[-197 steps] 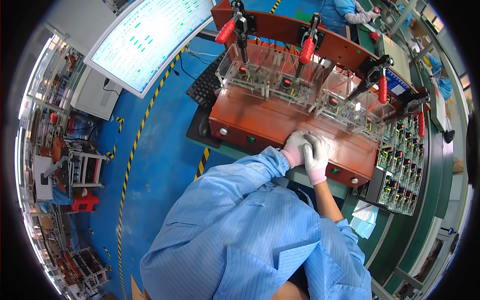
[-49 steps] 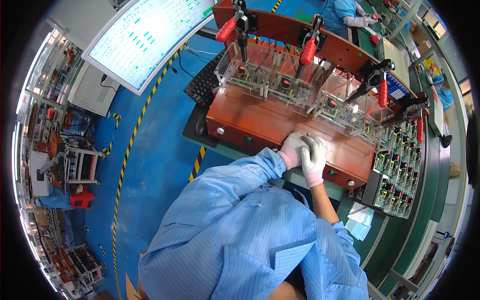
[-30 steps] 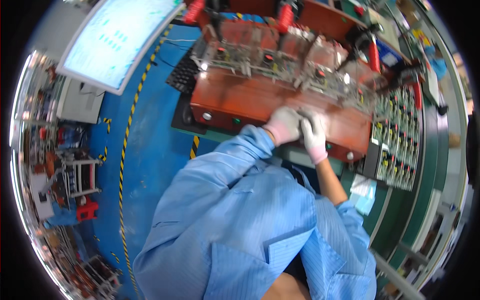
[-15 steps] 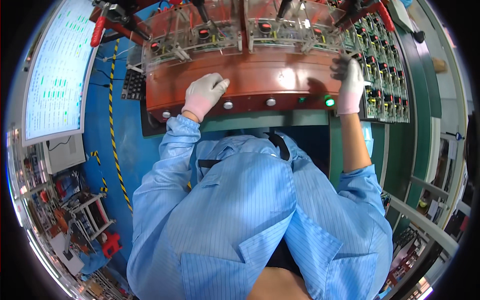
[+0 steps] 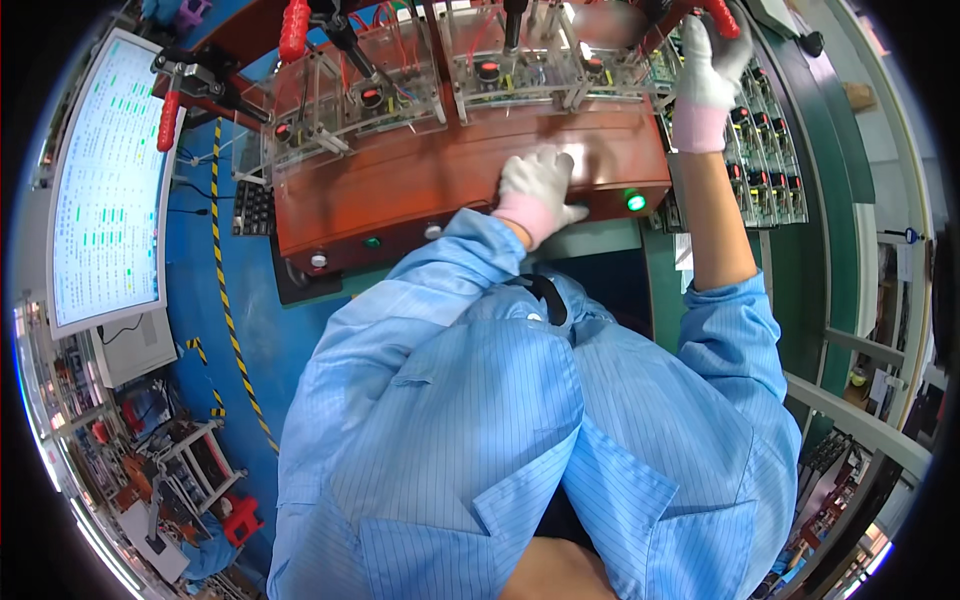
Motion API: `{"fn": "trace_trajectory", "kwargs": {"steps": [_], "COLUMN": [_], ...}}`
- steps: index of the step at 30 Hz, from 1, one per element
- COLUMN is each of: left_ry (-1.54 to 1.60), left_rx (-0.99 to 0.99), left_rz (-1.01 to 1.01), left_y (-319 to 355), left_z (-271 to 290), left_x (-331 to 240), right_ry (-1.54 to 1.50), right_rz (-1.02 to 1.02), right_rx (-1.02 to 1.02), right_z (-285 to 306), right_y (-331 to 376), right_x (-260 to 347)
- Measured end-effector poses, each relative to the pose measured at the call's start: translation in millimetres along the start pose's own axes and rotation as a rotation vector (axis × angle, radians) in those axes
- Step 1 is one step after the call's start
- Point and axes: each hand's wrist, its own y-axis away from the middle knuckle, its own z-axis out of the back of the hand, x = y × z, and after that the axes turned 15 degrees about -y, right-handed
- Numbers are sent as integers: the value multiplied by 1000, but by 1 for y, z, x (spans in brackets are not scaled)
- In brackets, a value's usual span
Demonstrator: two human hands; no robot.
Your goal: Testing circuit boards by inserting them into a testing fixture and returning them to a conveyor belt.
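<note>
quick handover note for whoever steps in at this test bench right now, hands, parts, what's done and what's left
Left hand: gloved, flat on the front edge of the red-brown test fixture, holding nothing.
Right hand: gloved, raised at the red clamp handle on the fixture's right end; grip not clear.
Green lamp on the front panel is lit.
Tray of circuit boards sits to the right of the fixture; monitor on the left.
Done: boards seated under the clear covers, as far as shows.
Left: right-end clamp looks unsettled; check it.
</note>
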Motion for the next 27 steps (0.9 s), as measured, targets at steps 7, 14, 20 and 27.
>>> {"fn": "trace_trajectory", "kwargs": {"steps": [7,14,20,27], "left_ry": [-64,-69,51,-1], "left_rx": [-54,49,-211,-262], "left_rz": [-37,-254,-322,-30], "left_y": [-8,-22,-62,-98], "left_z": [-9,-8,-9,-2], "left_x": [-14,-2,-17,-55], "right_ry": [195,167,650,426], "right_rz": [58,290,18,-125], "right_rx": [267,262,469,756], "right_z": [2,-35,-87,-52], "right_y": [-29,-77,-144,-123], "right_x": [-31,26,61,85]}}
